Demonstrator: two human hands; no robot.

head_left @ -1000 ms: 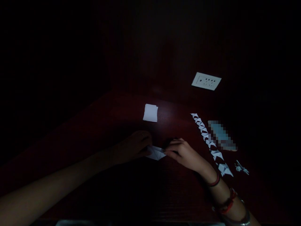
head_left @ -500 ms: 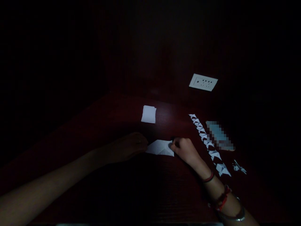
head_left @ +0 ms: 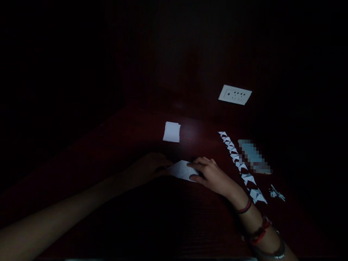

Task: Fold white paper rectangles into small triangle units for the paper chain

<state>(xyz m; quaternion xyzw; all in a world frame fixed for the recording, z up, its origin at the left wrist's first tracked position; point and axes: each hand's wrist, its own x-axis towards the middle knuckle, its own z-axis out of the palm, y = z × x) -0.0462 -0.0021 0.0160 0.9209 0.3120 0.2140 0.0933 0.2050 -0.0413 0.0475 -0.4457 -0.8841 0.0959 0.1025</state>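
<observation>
A partly folded piece of white paper [head_left: 181,170] with printed lines lies on the dark red table between my hands. At its left end the fingers of my left hand [head_left: 152,166] are closed on the paper; this hand is in deep shadow. My right hand [head_left: 210,174] covers the right part of the paper, its index finger across the top and its thumb near the lower edge, holding it. Beyond the hands sits a small stack of white paper squares [head_left: 172,132]. Right of my right hand runs a slanting row of several folded paper pieces [head_left: 235,157].
A pixelated phone-like object [head_left: 254,156] lies to the right of the row. Nearer is a small tangle of white earphones or cord [head_left: 276,193]. A white socket plate [head_left: 235,95] is on the wall behind. The surroundings are very dark.
My right hand has gone from pinching the paper's right edge to lying over its right part. The right end of the paper is now folded over or covered. My left hand stays at the left end.
</observation>
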